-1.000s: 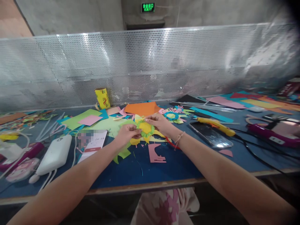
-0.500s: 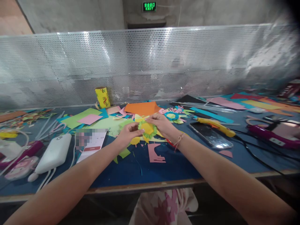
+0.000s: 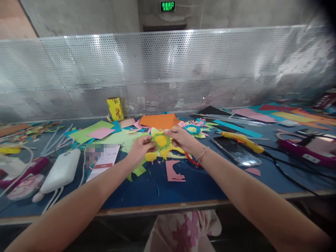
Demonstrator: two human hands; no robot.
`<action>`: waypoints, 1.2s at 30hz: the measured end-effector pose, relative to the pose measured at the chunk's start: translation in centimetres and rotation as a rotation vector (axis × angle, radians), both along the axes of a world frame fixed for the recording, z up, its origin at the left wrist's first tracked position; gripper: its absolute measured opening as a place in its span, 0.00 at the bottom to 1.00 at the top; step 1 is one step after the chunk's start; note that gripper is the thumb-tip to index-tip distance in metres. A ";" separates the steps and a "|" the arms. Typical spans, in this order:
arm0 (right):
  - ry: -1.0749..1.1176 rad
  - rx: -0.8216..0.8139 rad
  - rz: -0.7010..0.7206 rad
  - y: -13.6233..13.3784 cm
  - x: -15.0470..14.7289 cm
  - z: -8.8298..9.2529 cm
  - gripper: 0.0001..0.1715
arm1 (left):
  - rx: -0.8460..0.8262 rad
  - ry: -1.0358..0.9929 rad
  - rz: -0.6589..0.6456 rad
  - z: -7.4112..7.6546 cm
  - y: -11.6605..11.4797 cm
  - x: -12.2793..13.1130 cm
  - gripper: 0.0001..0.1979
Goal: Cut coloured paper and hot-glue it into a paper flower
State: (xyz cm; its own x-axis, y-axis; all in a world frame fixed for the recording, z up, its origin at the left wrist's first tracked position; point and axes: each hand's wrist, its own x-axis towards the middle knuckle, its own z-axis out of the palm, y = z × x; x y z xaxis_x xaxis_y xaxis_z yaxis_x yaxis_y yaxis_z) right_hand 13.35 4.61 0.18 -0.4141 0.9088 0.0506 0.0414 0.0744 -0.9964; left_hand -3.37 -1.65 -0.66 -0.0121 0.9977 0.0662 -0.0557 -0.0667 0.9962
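Note:
Between my two hands is a paper flower [image 3: 161,140] with a yellow middle and a green fringed ring. My left hand [image 3: 141,150] pinches its left edge with thumb and fingers. On the opposite side, the fingers of my right hand [image 3: 182,140] are closed at its upper right rim. Yellow paper petals [image 3: 164,154] show just below the ring; whether they are joined to it I cannot tell. Behind my right wrist shows a red curved handle [image 3: 193,160]. A pink paper offcut [image 3: 174,171] lies on the table nearer to me.
Left of my arms are a phone [image 3: 105,159] and a white power bank [image 3: 61,170]. On the right, a yellow glue gun [image 3: 241,141] rests across another phone [image 3: 233,154], its black cord trailing right. Orange paper [image 3: 159,121] and a blue paper flower [image 3: 193,129] lie beyond my hands.
The paper flower has moved slightly left and now faces me more flatly, over the yellow petals. My left hand has shifted a little with it; both hands keep their grip.

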 end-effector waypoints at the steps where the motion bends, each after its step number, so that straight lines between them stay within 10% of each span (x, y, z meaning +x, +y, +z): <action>1: 0.003 -0.013 -0.008 0.1 0.0 -0.1 0.22 | 0.000 -0.019 -0.013 0.0 0.0 0.0 0.11; 20: 0.014 0.132 -0.007 -0.3 -0.5 -0.1 0.18 | 0.187 0.086 0.066 -0.8 0.8 -0.5 0.16; 36: -0.043 0.095 0.109 -1.8 -1.8 -0.8 0.19 | 0.414 0.715 0.412 -0.2 0.8 -1.0 0.15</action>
State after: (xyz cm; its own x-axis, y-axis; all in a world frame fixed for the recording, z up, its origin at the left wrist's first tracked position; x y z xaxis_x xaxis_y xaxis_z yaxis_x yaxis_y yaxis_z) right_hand 11.50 2.80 -0.59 -0.5134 0.8505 0.1145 0.0701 0.1746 -0.9821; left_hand -4.41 -0.89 -0.89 -0.1799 0.8187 0.5453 0.6708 -0.3034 0.6768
